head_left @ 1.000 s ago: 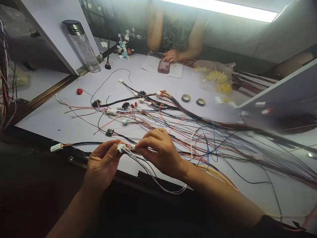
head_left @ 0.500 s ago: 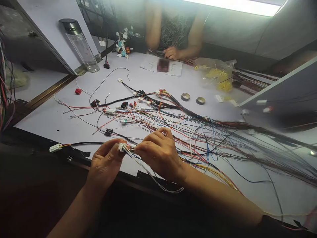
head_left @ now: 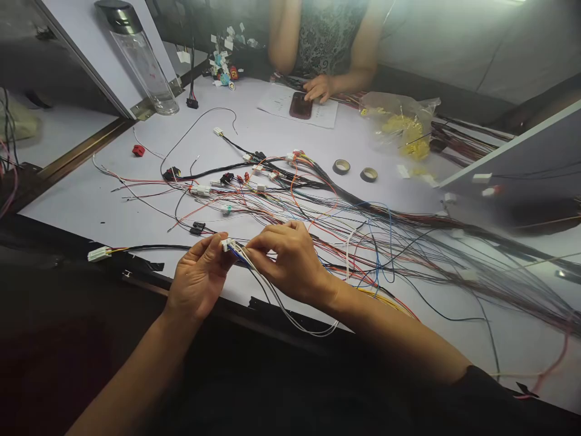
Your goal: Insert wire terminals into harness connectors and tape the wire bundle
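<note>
Between thumb and fingers, my left hand (head_left: 198, 275) pinches a small white connector (head_left: 226, 244) at the table's front edge. White, blue and dark wires come out of its right side, and the white wires (head_left: 290, 320) loop down below the edge. Just right of the connector, my right hand (head_left: 290, 260) has its thumb and forefinger closed on a wire close to the housing; the fingertips partly hide it. Behind both hands lies a wiring harness (head_left: 345, 203) with many coloured wires and several connectors. Another white connector (head_left: 98, 254) lies at the left on a black sleeved lead.
A glass bottle (head_left: 147, 72) stands back left. Two tape rolls (head_left: 341, 166) lie right of centre. Across the table, a co-worker's hand (head_left: 320, 88) touches a phone (head_left: 300, 106) on papers, beside a bag of yellow parts (head_left: 406, 130). A red connector (head_left: 138, 151) lies left.
Both hands and the white connector have risen a little in view, and the connector has turned so blue wires show. The co-worker's hand has moved right onto the phone. The camera view shifted slightly.
</note>
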The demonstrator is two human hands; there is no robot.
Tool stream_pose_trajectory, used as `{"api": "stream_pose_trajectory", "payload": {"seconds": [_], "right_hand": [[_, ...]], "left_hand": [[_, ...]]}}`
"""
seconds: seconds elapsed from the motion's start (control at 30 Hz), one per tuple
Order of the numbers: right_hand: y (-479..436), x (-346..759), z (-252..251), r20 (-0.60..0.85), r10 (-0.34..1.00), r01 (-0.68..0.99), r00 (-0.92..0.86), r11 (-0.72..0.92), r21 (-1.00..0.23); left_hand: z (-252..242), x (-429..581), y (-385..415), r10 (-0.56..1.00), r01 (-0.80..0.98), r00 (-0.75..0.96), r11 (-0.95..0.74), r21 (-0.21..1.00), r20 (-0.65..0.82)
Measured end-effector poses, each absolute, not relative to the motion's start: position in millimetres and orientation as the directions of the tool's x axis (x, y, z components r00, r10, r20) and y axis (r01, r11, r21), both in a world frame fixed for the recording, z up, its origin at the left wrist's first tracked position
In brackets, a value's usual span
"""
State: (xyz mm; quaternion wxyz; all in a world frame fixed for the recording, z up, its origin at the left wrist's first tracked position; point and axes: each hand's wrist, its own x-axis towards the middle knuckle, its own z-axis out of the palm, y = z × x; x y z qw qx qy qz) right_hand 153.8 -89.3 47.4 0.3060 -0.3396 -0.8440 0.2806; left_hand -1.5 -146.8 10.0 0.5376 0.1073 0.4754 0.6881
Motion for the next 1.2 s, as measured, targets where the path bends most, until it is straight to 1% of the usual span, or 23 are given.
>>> {"api": "stream_pose_trajectory", "payload": {"seconds": [0.13,0.3,0.43,0.57,0.67,0.77,0.87,0.97,1.1,1.2], "right_hand": [[-87.4,151.6,46.1,0.238,0.785,0.426,-0.572,0.532,-0.732],[-84.3,148.2,42.6,0.119,0.811,0.415,-0.572,0.412,-0.811],[-84.9,146.0,42.1,0.042,0.838,0.427,-0.544,0.320,-0.846],[-87.2,146.3,42.9,0.035,0.845,0.427,-0.534,0.305,-0.851],[-90.4,147.2,43.0,0.067,0.840,0.411,-0.538,0.331,-0.849],[-95.6,146.9,42.2,0.146,0.847,0.413,-0.511,0.390,-0.823],[-101.9,145.2,40.3,0.226,0.855,0.438,-0.467,0.446,-0.781],[-107.4,143.3,37.6,0.290,0.842,0.483,-0.456,0.507,-0.714],[-112.3,142.4,35.3,0.369,0.805,0.514,-0.464,0.584,-0.628],[-115.2,142.8,36.0,0.417,0.777,0.506,-0.471,0.626,-0.594]], "left_hand": [[9.5,0.2,-146.8,0.822,-0.661,-0.401,0.046,0.749,-0.404],[7.2,1.0,-146.7,0.818,-0.663,-0.399,0.054,0.747,-0.414],[4.0,1.0,-146.3,0.842,-0.646,-0.388,0.042,0.762,-0.376],[0.0,0.8,-147.1,0.873,-0.601,-0.384,0.011,0.799,-0.300],[-3.3,0.1,-148.7,0.886,-0.556,-0.401,-0.031,0.830,-0.235],[-6.4,-1.8,-150.9,0.891,-0.474,-0.433,-0.098,0.875,-0.135],[-8.2,-3.2,-152.6,0.890,-0.376,-0.456,-0.177,0.910,-0.015],[-7.9,-2.7,-153.2,0.883,-0.312,-0.467,-0.221,0.924,0.053],[-7.3,-1.7,-154.2,0.880,-0.319,-0.472,-0.221,0.922,0.047],[-8.1,-2.7,-155.9,0.894,-0.419,-0.447,-0.170,0.892,-0.039]]}}
